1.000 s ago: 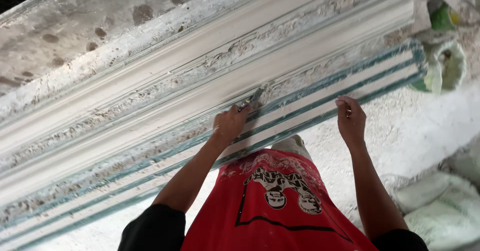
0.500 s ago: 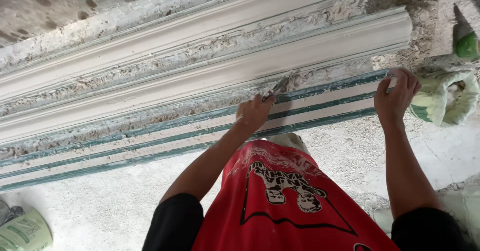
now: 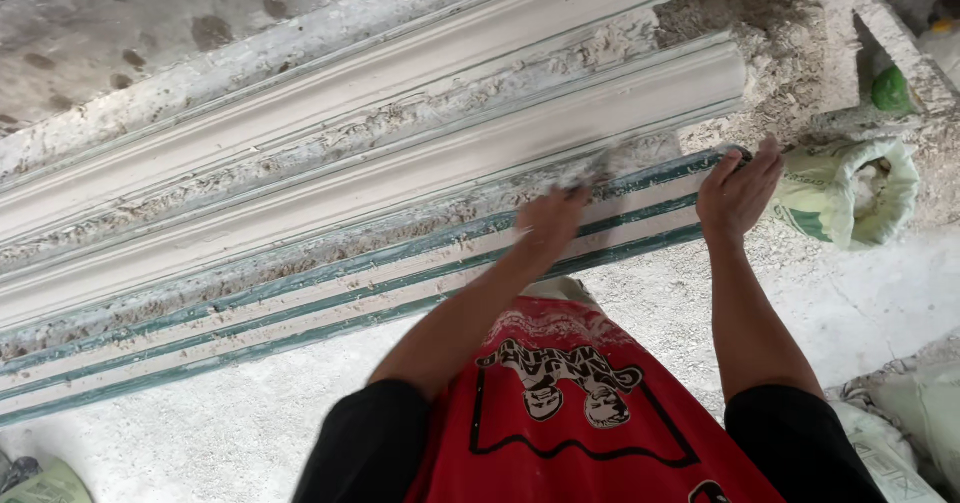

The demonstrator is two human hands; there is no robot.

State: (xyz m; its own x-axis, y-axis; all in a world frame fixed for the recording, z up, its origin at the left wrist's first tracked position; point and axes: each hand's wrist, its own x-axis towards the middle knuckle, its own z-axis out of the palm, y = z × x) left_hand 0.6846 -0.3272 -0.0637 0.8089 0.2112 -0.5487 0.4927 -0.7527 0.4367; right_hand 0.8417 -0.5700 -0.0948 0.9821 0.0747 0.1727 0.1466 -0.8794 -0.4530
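**Scraping the edge of a long plaster moulding**

The left hand (image 3: pixel 552 221) is closed around a small scraping tool (image 3: pixel 597 170), blurred here, whose tip touches the lower edge of the white plaster cornice moulding (image 3: pixel 400 163). The right hand (image 3: pixel 738 191) rests with fingers curled over the end of the green-striped mould bed (image 3: pixel 640 225), just below the moulding's end. The step in hand looks like trimming rough plaster along that edge. The next move, as I judge it, calls for a steady, shallow stroke along the edge so the profile is not gouged.

A second moulding (image 3: pixel 350 73) lies beside the first, crumbly plaster waste between them. An open sack (image 3: pixel 850 193) sits near the right hand and a green object (image 3: pixel 888 89) beyond it. Neither blocks the stroke.
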